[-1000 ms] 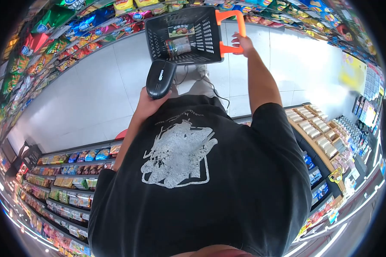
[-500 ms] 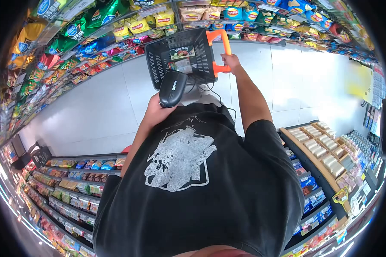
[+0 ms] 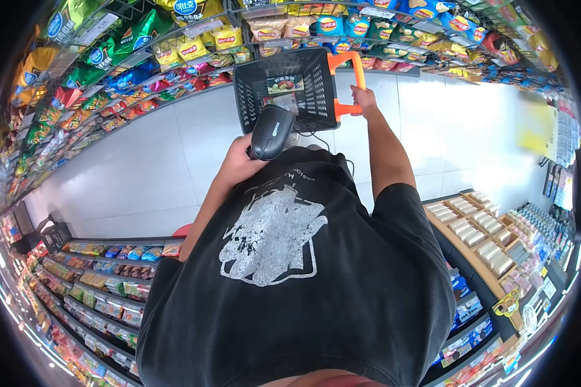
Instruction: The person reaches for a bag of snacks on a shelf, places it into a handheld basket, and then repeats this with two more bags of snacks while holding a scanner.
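Note:
A dark grey shopping basket (image 3: 246,90) with perforated sides hangs in front of me, tilted so that I look into it. My right hand (image 3: 364,101) is closed round its orange handle (image 3: 359,69). Inside lie a couple of flat packs, one a dark picture pack (image 3: 285,84) with fruit-like shapes on it. In my left hand (image 3: 239,158) is a black handheld scanner (image 3: 272,133), rounded and glossy, held at the basket's near left corner. The left fingers are mostly hidden beneath it. Thin black cables show below the basket.
Shelves of chip bags (image 3: 329,26) curve across the far side and the left. Behind me stand low snack shelves (image 3: 119,277) and a wooden display (image 3: 478,232) with packed goods. Pale tiled floor (image 3: 142,155) runs between them. A dark bag (image 3: 56,236) is at the far left.
Basket, scanner and both hands have shifted slightly to the right in view, while the chip shelves behind the basket have slid left. Both hands keep their hold.

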The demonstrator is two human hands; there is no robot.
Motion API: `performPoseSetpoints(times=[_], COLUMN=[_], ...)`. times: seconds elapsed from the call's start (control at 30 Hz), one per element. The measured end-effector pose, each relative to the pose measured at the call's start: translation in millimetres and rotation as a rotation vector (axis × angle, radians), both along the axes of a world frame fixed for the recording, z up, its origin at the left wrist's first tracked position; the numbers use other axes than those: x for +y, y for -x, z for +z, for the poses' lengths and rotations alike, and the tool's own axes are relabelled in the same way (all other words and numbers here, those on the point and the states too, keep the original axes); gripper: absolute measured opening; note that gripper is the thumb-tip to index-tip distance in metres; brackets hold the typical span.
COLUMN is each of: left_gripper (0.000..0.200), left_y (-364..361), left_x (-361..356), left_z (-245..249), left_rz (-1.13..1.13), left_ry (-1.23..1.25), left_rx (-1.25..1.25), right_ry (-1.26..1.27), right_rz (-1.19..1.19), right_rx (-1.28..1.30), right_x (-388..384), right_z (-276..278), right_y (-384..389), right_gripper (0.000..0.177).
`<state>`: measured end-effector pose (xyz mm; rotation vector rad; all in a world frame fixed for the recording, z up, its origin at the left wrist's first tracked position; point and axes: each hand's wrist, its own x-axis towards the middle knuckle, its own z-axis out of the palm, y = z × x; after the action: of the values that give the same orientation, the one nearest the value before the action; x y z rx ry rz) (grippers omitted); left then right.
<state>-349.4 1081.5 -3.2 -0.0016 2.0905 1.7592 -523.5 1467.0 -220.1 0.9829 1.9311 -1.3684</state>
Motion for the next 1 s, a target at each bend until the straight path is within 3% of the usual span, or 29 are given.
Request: performPoseSetpoints(times=[0.2, 0.37, 0.47, 0.57, 0.67, 0.9, 1.0], left_gripper=[0.039, 0.042, 0.042, 0.041, 0.041, 0.041, 0.039], left_y=[-7.8, -16.2, -18.2, -17.0, -20.0, -44.5, -46.0], left_x=[14.5, 19.2, 23.2, 29.5, 32.6, 16.0, 15.9], left_z=[-6.8, -11.6, -15.4, -15.0, -8.8, -33.0, -24.3], left_rz=[-0.051, -0.027, -0.042, -0.102, -0.160, -0.038, -0.010], left_ry=[-0.028, -0.063, -0.069, -0.095, -0.071, -0.025, -0.044], left_rx=[0.039, 0.048, 0.038, 0.058, 0.092, 0.014, 0.016], right_ry=[0.097, -0.395, -0.556, -0.417, -0.542, -0.484, -0.551], right_rz=[-0.043, 0.204, 0.308, 0.362, 0.368, 0.221, 0.253], right_rx=[-0.049, 0.152, 0.319, 0.253, 0.320, 0.285, 0.416], right_x=[83.7, 144.0, 168.8, 183.0, 181.1, 122.5, 96.5], right_z=[-5.3, -3.7, -11.5, -36.3, -75.2, -44.2, -41.9], right_y=[8.8, 3.9, 4.7, 7.1, -0.7, -18.2, -31.3], right_gripper=[0.037, 0.049, 0.051, 0.047, 0.044, 0.040, 0.038])
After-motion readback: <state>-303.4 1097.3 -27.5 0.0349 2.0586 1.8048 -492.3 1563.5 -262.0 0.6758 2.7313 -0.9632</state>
